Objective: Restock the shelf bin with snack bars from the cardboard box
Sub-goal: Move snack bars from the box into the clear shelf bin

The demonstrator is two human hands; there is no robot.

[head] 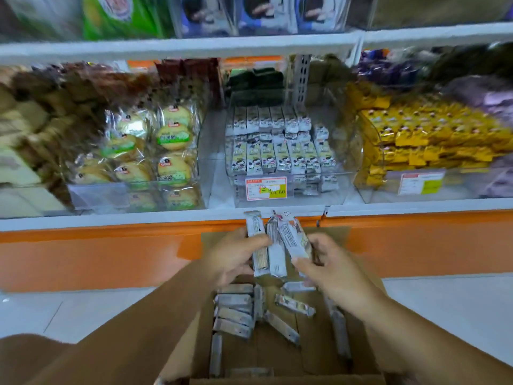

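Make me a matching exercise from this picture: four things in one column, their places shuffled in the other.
Things
1. bundle of snack bars
2. cardboard box
3. yellow packets
4. round cakes

Places
A. on the shelf, at the right
B. lowest in view, with loose bars inside
C. on the shelf, left of centre
D. held between the left hand and the right hand

Pairs: 1-D, 2-B, 3-A, 4-C
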